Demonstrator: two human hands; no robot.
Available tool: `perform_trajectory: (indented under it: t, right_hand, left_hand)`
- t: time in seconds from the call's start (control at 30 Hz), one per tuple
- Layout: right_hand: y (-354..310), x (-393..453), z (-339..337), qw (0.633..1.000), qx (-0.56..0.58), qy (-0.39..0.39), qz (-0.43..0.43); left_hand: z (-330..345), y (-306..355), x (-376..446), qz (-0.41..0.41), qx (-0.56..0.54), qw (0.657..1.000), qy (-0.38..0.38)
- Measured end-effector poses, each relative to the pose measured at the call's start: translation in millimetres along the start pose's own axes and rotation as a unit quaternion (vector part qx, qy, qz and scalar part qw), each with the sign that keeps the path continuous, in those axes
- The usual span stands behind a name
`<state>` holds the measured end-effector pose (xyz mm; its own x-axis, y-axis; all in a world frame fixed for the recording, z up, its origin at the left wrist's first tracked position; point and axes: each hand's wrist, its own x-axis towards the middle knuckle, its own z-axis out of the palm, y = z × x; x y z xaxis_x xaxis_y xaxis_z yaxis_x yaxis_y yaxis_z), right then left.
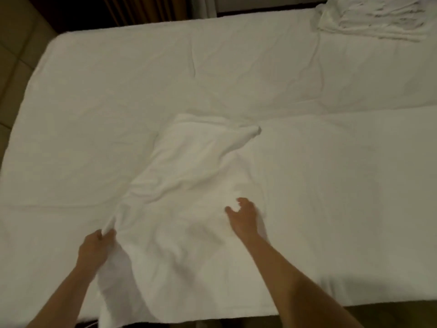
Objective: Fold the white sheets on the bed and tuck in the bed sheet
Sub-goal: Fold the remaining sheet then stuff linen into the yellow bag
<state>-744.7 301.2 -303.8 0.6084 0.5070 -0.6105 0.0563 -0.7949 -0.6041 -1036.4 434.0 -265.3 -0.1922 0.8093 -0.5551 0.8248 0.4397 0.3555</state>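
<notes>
Left hand [97,245] low near the near edge of the bed [94,91], forearm rising from the bottom left corner of the view, fingers and thumb pinched on a gathered fold of the white sheet [189,185] at its left side, cloth bunched and pulled up slightly where pinched. Right hand [243,215] further out over the bed, forearm stretched in from the bottom right, palm down, fingers loosely spread and relaxed, holding nothing, resting on or just above the right part of the same sheet; contact blurred, hard to tell.

No brand, label or writing readable anywhere.

White sheet lying rumpled in the middle of the bed toward the near edge, its near end hanging over that edge between the two forearms, its far end running out in a twisted point [255,131] toward the bed's centre. Beneath it, the bed sheet [343,185] spread over the whole mattress, creased, with a long ridge crossing from the centre to the right edge. Stack of folded white linen [373,17] at the far right corner of the bed, well apart from both hands. Tiled floor [14,55] beyond the left edge of the bed. Dark curtain [146,8] past the far edge.
</notes>
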Motion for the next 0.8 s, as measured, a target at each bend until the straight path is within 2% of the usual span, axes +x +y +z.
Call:
perform_trajectory:
  t: [0.07, 0.17, 0.3, 0.43, 0.53, 0.6, 0.73, 0.8]
  right_hand:
    - [10, 12, 6, 0.995, -0.066, 0.053, 0.056]
    - [21, 33, 13, 0.981, -0.107, 0.128, 0.099]
    - [23, 59, 7, 0.966, -0.084, 0.195, 0.148]
    - [14, 94, -10, 0.96, -0.038, 0.238, 0.146]
    - [-2, 125, -27, 0.969, 0.014, 0.209, 0.127]
    - [-16, 141, -37, 0.972, 0.068, 0.171, 0.148]
    - [-42, 159, -45, 0.975, 0.1, 0.13, 0.147]
    - [-54, 162, -46, 0.978, 0.116, 0.105, 0.138]
  left_hand:
    - [6, -27, 15, -0.044, -0.015, 0.996, -0.079]
    - [4, -39, 38, -0.108, -0.091, 0.968, -0.208]
    - [7, -11, 77, -0.101, -0.191, 0.95, -0.224]
    - [25, 47, 113, -0.092, -0.278, 0.919, -0.263]
    - [32, 82, 131, -0.091, -0.263, 0.903, -0.329]
    - [35, 101, 139, -0.087, -0.261, 0.889, -0.365]
    - [37, 131, 146, -0.07, -0.336, 0.869, -0.356]
    - [32, 142, 145, -0.056, -0.349, 0.857, -0.375]
